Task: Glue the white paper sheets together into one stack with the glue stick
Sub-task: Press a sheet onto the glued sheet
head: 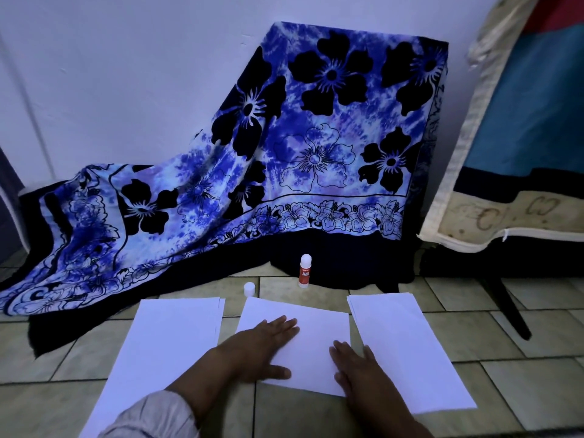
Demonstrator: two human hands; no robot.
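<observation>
Three lots of white paper lie side by side on the tiled floor. The middle sheet [316,324] has both my hands flat on it: my left hand [264,344] presses its left part with straight fingers, and my right hand [355,366] presses its lower right corner. A left pile [167,349] of several sheets and a right pile [407,343] lie untouched on either side. Beyond the middle sheet the red-and-white glue stick [305,270] stands upright, uncapped. Its white cap [249,289] sits on the floor to its left.
A blue flowered cloth [284,153] drapes over a box against the wall, spreading onto the floor at the left. A mattress [505,184] leans at the right, with a dark metal leg [508,308] slanting down next to the right pile.
</observation>
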